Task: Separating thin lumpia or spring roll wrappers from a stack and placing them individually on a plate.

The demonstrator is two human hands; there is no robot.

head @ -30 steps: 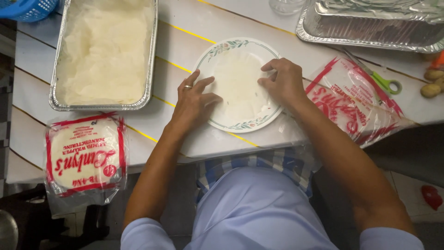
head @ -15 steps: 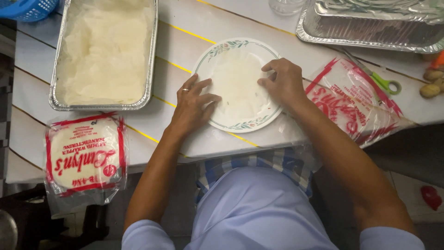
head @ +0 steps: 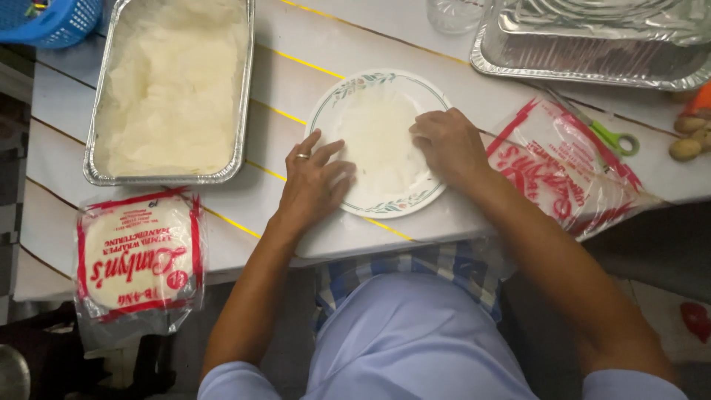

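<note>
A thin white wrapper (head: 381, 141) is being pressed flat on a round plate (head: 348, 92) with a green leaf rim. The plate is sitting on the white table (head: 311, 44), close to the near edge, right in front of the person.

The left hand (head: 311, 181) is being laid on the left side of the plate. Its fingers are being spread apart, and the tips are resting on the wrapper and the rim. A ring is being worn on one finger.

The right hand (head: 448, 144) is being laid on the right side of the wrapper. Its fingers are being kept together and bent down onto the wrapper. Nothing is being gripped by either hand.

To the left, a big foil tray (head: 241, 111) is being filled with pale sheets. A sealed red and clear pack of round wrappers (head: 137, 255) is lying below it. To the right, an opened pack (head: 563, 174) is lying, with green scissors (head: 611, 137) just past it. Another foil tray (head: 592, 63) is sitting at the far right.
</note>
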